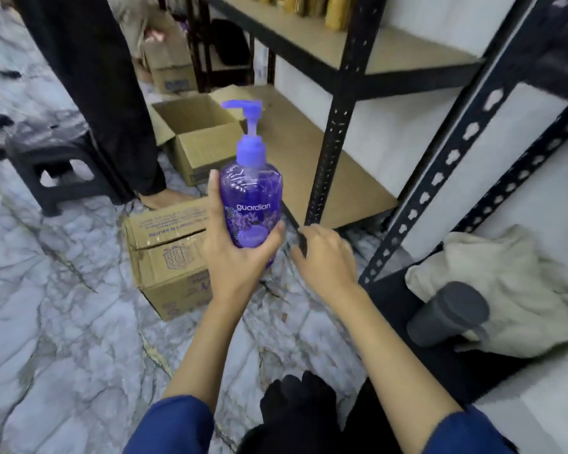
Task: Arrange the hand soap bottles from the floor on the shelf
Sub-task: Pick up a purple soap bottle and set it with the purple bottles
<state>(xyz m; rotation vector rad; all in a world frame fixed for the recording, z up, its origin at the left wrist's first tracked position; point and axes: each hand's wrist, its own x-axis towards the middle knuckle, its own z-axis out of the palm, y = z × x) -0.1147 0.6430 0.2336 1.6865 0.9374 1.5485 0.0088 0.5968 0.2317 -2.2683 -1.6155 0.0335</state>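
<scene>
A purple soap bottle (250, 204) is held upright in the left hand's (240, 253) grip, just left of the shelf post (333, 132); the right hand (325, 253) is loosely curled, nothing held.

soap bottle (250, 204): purple, "guardian" label, pump top, upright, held above floor
shelf (309, 152): black frame, bare bottom board

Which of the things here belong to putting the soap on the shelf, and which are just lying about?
Part of the job:
- purple soap bottle, upright in the left hand
- low shelf board, bare where visible
- right hand, fingers curled beside the bottle

Just lying about:
- open cardboard box
- closed cardboard box
- black stool
- dark tumbler on a beige cloth
</scene>
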